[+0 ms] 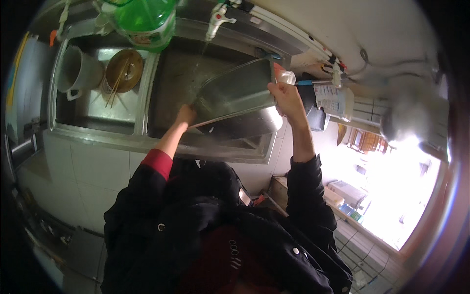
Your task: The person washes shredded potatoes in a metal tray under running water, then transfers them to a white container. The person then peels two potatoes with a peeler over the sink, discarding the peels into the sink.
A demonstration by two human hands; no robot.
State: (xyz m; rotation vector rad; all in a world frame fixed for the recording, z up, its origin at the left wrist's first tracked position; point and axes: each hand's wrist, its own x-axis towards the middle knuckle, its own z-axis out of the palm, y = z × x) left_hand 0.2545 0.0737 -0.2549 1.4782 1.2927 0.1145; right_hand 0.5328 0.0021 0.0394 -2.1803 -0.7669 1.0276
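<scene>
A deep, rectangular grey container [238,82] is held tilted over the right basin of the steel sink [144,95]. My right hand [288,99] grips the rim at its raised right end. At its lower left end is my left hand [185,117], closed at the edge, with the fingertips partly hidden and blurred. A thin stream of water falls from a white tap [216,22] beside the container's low end. Wet sheen and splashes show near that end. Below the container's near edge, a dark shiny surface [238,128] catches a bright reflection.
In the left basin stand a white plastic jug [75,70] and a brown bowl [125,70] with chopsticks [119,82] across it. A large green bottle [147,24] stands at the back divider. On the right are a whitish plastic jug [332,101] and wall pipes [293,31].
</scene>
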